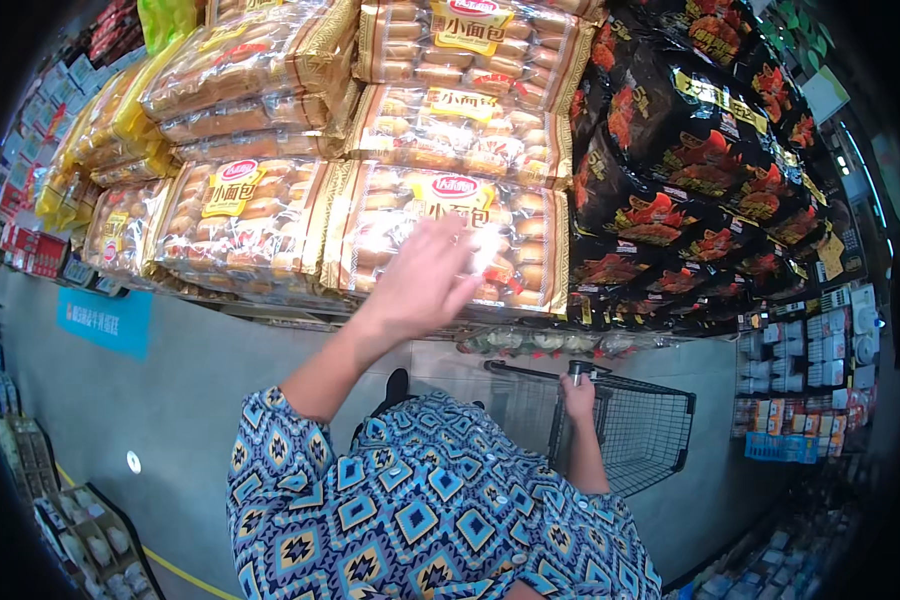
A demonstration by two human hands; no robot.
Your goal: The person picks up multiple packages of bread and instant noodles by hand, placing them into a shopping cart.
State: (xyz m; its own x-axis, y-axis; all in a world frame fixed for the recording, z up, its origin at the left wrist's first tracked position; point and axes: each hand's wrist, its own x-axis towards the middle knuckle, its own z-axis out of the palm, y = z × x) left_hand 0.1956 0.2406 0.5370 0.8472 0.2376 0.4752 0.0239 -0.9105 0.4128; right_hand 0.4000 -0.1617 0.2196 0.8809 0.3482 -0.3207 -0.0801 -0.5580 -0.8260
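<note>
My left hand reaches over a clear bag of small bread rolls with gold-patterned edges, its thumb apart from the blurred fingers. Nothing is in its grasp, and whether the fingertips touch the film cannot be told. More bags of the same rolls are stacked to the left and behind. Down at my right side, my right hand is closed around the handle of a dark wire shopping cart. No goods show in the visible part of its basket.
Black food packs with red pictures are piled right of the bread. Yellow packs stand at far left. A blue floor sticker bears writing. Stocked shelves and a blue basket line the right; a display rack stands lower left.
</note>
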